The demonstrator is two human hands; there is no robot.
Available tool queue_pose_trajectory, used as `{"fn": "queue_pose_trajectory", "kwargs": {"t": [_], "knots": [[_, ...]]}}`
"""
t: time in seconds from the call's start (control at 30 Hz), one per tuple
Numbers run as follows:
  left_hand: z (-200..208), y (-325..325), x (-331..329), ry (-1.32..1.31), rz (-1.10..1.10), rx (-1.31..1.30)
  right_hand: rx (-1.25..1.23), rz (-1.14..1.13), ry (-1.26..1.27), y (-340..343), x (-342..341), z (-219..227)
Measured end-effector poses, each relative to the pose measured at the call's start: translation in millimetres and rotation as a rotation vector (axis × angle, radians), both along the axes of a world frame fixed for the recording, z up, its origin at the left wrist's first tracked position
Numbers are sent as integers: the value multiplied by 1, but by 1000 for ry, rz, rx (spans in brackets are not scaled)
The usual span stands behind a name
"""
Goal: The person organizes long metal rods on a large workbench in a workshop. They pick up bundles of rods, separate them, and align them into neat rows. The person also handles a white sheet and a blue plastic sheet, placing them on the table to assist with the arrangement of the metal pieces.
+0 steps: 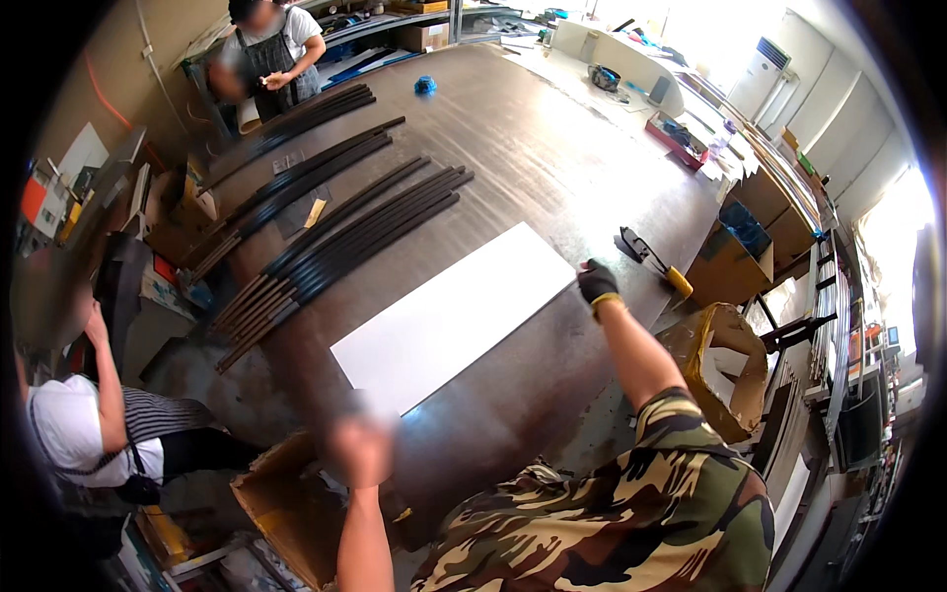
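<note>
A long white rectangular panel lies flat on the large dark brown table, slanting from near left to far right. My right hand, in a black glove with a yellow cuff, is closed at the panel's right-hand end, fingers curled on its edge. By the near-left corner is my left hand; it is blurred, so its fingers and its contact with the panel cannot be made out. Just right of my right hand lies a black tool with a yellow handle.
Several long dark strips cover the table's left side. A small blue bundle sits near the far edge. Cardboard boxes stand on the right and near left. One person stands at far left, another at left.
</note>
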State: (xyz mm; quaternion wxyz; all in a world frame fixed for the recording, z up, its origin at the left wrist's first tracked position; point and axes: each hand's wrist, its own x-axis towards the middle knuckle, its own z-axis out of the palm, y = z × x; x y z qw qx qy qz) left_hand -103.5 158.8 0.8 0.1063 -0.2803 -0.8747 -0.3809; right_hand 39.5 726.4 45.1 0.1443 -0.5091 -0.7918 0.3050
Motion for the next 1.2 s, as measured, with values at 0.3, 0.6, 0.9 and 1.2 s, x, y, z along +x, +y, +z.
{"fn": "queue_pose_trajectory", "kwargs": {"t": [0.3,0.6,0.9,1.2], "knots": [[-7,-2,-8,-651,-125,372,-25,740,-374,127,-3,-53],[-10,-2,-5,-587,-31,256,19,679,-479,107,-7,-24],[35,13,5,-436,136,-89,-192,509,-289,93,1,-13],[36,13,6,-418,130,-99,-449,304,-113,82,1,-6]]}}
